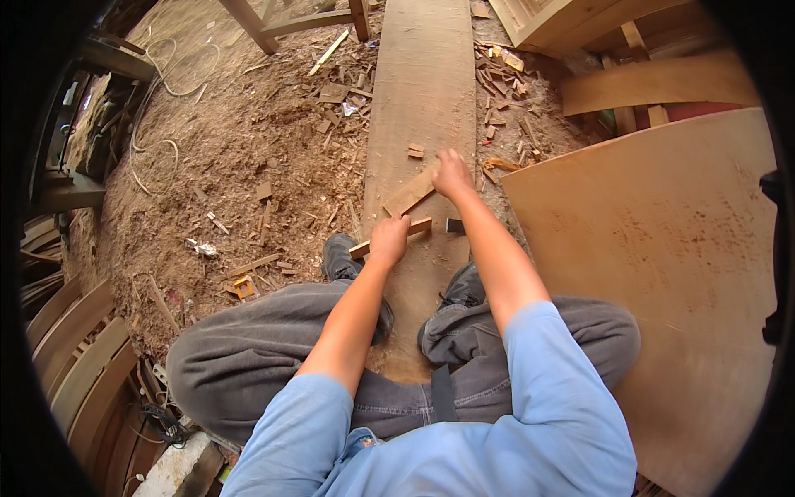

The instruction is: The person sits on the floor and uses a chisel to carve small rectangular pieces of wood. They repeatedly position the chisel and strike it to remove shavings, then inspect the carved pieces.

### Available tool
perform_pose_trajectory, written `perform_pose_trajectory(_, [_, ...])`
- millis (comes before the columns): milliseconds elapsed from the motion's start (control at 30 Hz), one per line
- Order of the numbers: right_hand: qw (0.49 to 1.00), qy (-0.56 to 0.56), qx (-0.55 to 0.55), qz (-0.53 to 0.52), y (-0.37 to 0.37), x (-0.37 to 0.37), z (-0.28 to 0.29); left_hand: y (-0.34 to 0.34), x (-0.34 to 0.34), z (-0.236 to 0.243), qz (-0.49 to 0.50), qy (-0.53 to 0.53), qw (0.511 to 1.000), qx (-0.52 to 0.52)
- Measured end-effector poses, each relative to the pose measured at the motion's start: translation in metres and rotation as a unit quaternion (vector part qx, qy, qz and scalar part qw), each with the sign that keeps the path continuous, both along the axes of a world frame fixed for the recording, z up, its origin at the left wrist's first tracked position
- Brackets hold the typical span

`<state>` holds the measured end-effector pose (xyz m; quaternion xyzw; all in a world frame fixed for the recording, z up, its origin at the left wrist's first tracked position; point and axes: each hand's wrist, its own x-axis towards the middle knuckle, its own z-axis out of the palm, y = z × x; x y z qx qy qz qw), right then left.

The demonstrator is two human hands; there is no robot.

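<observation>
My left hand (389, 239) is closed around a narrow wooden strip (421, 226), which sticks out on both sides of the fist above the long plank. Farther forward and to the right, my right hand (454, 176) grips the upper end of a flat wooden piece (410, 194). That piece slants down to the left, its lower end close to my left hand. Beside the strip's right end lies a small dark, flat object (455, 225), whose kind I cannot make out. Two small wood blocks (416, 151) rest on the plank (422, 74) beyond my hands.
Wood scraps and shavings cover the ground (290, 149) on both sides. A large wooden sheet (646, 240) leans close on my right. Curved slats (91, 364) stand at the lower left. Ahead are a wooden stool's legs (248, 25), and a pale cable (137, 124) loops at the left.
</observation>
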<state>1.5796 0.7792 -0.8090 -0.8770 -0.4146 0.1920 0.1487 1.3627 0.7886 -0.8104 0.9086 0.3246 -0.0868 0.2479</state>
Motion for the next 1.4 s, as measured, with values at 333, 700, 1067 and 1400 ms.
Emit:
perform_pose_trajectory(333, [1.000, -0.015, 0.007, -0.011, 0.060, -0.009, -0.033, -0.001, -0.005, -0.001, 0.032, -0.040, 0.998, -0.030])
perform_pose_trajectory(700, [0.972, 0.179, 0.089, -0.126, 0.009, -0.003, -0.033, 0.012, -0.001, 0.003, 0.082, -0.060, 0.989, -0.104])
perform_pose_trajectory(1067, [0.960, 0.182, 0.040, -0.210, -0.106, -0.088, -0.024, 0.016, 0.008, 0.005, 0.007, -0.049, 0.998, -0.043])
perform_pose_trajectory(1400, [0.964, 0.121, 0.099, -0.216, -0.110, -0.097, -0.029, 0.007, 0.007, -0.007, -0.059, -0.028, 0.998, 0.009])
